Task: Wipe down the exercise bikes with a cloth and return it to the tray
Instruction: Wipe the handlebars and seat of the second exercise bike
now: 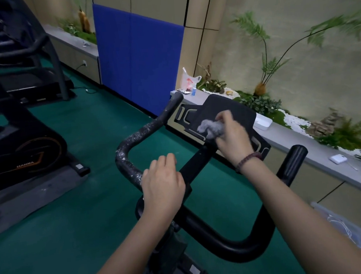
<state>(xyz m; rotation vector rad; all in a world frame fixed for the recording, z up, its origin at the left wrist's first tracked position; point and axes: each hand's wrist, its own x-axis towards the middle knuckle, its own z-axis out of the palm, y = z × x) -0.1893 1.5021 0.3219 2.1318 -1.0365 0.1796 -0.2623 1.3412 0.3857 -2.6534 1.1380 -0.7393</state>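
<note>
Cloth (212,128): grey, fuzzy, bunched into a wad, pressed on the black console panel (227,114) of the near exercise bike (203,227). Right hand (233,137) clenched around the cloth; most of the wad is hidden in the fist. Left hand (162,184) wrapped over the worn, flaking left handlebar (137,137). Bike base cut off by the frame. Two bikes visible; second bike (24,152) at left, partly cropped.

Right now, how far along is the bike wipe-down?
Nothing looks finished. In hand: the right hand presses the grey cloth on the bike's console, while the left hand rests on the handlebar. Left: the handlebar's left grip, which looks speckled and worn, the second bike, and returning the cloth to a tray, which I cannot make out.
</note>
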